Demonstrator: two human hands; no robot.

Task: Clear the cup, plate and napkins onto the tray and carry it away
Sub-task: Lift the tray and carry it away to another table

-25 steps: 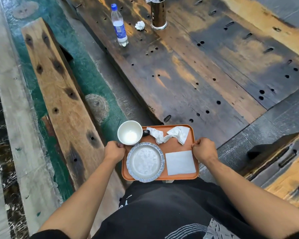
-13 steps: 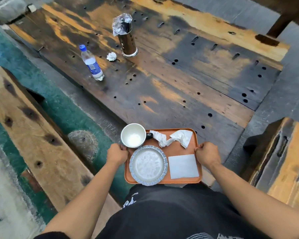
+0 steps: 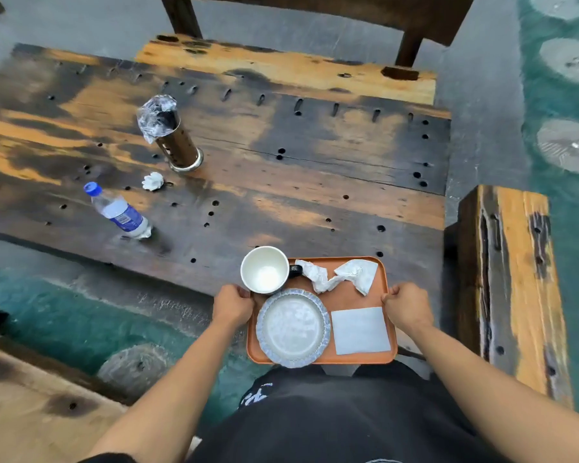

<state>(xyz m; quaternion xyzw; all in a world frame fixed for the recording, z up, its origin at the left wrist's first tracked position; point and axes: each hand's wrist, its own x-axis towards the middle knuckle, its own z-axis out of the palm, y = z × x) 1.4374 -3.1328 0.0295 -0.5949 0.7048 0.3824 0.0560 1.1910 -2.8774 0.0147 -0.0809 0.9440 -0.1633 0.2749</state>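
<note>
Fingers of both the left hand [image 3: 232, 304] and right hand [image 3: 407, 304] are curled tight round the side rims of the orange tray [image 3: 350, 297] — held just off the wooden table [image 3: 281, 182]. On it: white cup [image 3: 264, 269], plate [image 3: 293, 327], crumpled napkin [image 3: 340, 275], flat napkin [image 3: 360, 330].

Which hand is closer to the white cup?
The left hand. It grips the tray edge right beside the cup, just below its rim. The right hand grips the opposite edge, with the napkins between.
</note>
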